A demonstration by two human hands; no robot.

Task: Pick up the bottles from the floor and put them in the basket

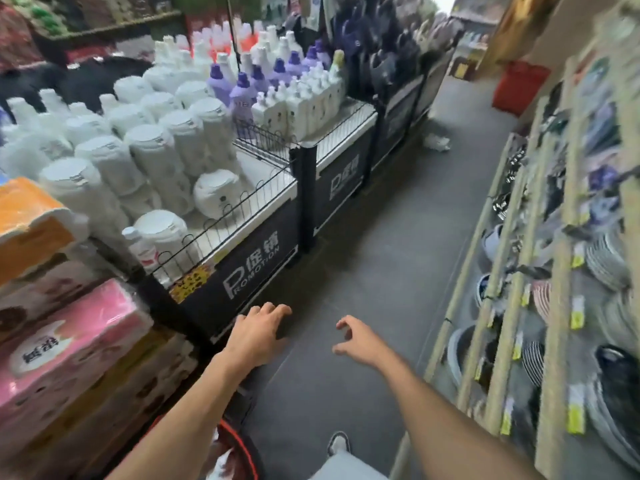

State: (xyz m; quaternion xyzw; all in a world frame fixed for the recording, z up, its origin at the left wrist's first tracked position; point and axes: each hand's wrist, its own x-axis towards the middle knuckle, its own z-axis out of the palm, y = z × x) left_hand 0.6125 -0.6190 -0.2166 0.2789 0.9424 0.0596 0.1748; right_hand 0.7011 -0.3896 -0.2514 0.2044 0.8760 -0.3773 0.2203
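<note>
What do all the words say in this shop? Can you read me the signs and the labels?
"PROMOTION", with two big Chinese characters above it that read "促销": on the near black panel of the display bin.
The same sign, blurred: on the next black panel.
Two Chinese characters, too blurred to be sure of: on the pink tissue pack.
Labels on the white bottles, purple bottles and yellow price tags: too small or blurred to read.

Both arms reach forward, empty.
Left hand [258, 332] palm down, fingers spread; right hand [358, 337] loosely curled, holding nothing.
</note>
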